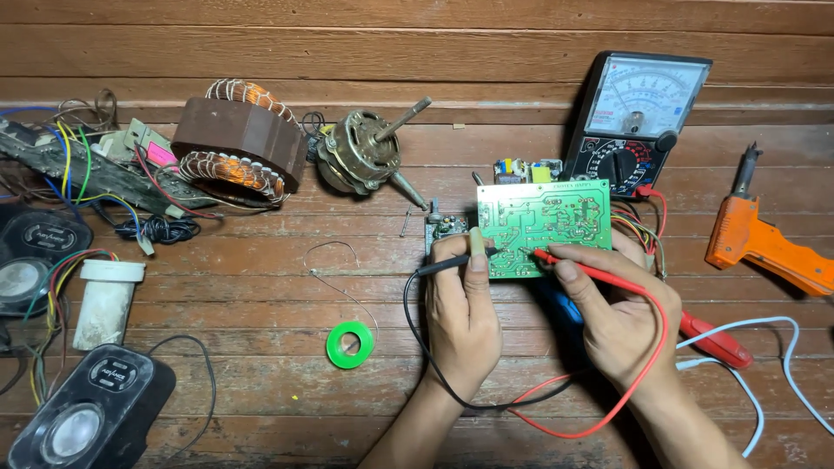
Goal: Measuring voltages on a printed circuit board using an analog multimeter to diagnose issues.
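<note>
Black and red probes are pinched, one in the left hand (462,304) and one in the right hand (618,317), tips meeting on the green board (543,226). The board is propped just ahead of both hands, long axis crosswise, solder side shown. A meter (638,108) stands beyond.

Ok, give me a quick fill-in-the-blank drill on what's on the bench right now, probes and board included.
1. The left hand holds the ____ probe against the green circuit board.
2. The right hand holds the ____ probe.
3. Behind the board stands an analog ____ with a needle dial.
4. The small roll of tape on the wooden surface is ____.

Missing words: black; red; multimeter; green
</note>
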